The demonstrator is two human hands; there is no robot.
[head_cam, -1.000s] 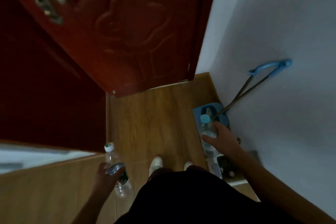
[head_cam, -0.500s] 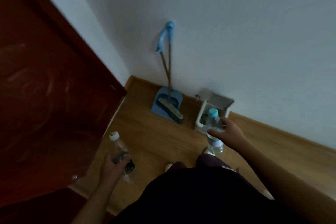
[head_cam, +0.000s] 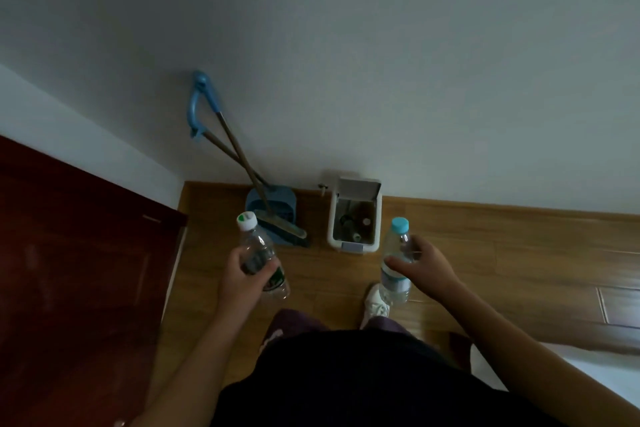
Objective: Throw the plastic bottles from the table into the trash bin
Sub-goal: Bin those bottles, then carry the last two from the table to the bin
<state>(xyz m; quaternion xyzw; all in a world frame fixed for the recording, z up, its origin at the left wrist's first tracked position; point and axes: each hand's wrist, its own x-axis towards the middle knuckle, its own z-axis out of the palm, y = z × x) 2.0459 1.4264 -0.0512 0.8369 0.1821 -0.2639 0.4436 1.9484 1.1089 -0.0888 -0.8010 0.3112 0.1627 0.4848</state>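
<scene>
bin (head_cam: 354,218) sits against the wall (head_cam: 381,62), dustpan (head_cam: 277,211) just left of it, door (head_cam: 79,253) far left.

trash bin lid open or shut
Open: the trash bin has its lid tipped back against the wall, items visible inside.

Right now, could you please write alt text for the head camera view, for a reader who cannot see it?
A person stands over an open white trash bin against the wall, holding a white-capped plastic bottle in the left hand and a blue-capped plastic bottle in the right hand. A blue dustpan and broom lean left of the bin, beside a dark red door.
</scene>
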